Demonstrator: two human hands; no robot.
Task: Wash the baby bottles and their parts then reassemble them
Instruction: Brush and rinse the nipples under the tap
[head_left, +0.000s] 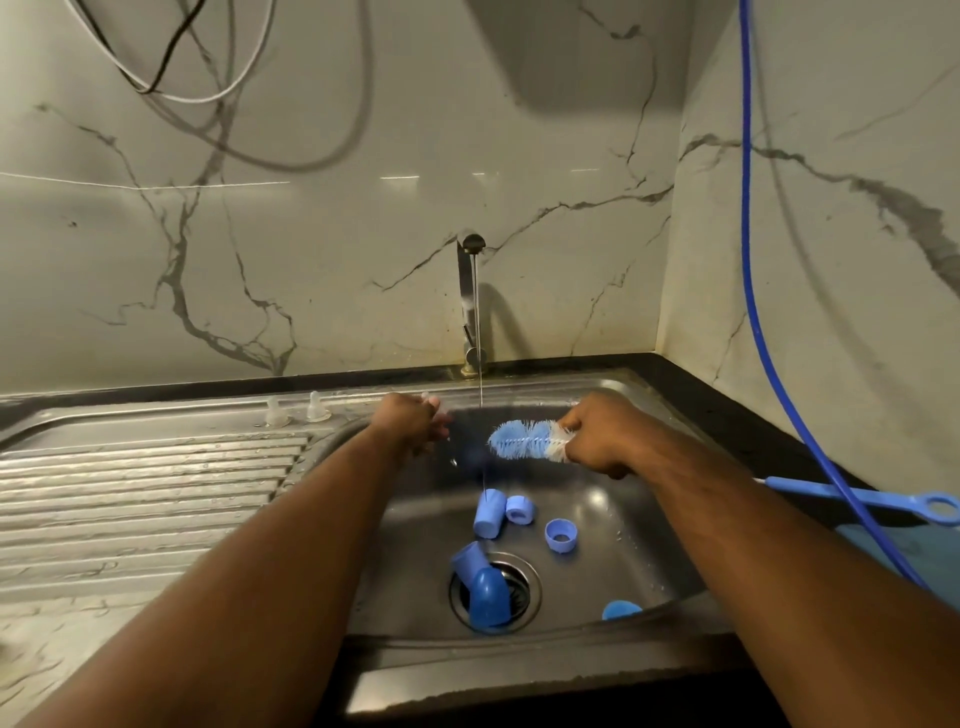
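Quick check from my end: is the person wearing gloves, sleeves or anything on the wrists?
No gloves: the left hand and right hand are bare. The left forearm and right forearm are bare too, with no sleeve in view. No watch, bracelet or band shows on either wrist, and no ring shows on the visible fingers.

Your sink (649, 519) and its ribbed drainboard (156, 493) are brushed stainless steel, wet and dully shiny. The tap (470, 312) is polished metal. The wall (311, 234) is glossy, marble-veined tile, and the bench (727, 395) edge is smooth black. The bottle brush (524, 440) in your right hand (597, 436) has soft blue and white bristles and a smooth blue plastic handle (857, 496). The caps (489, 513) are matt blue plastic. The teats (275, 413) look translucent and rubbery, as does the clear piece (434, 402) your left hand (410, 423) holds.
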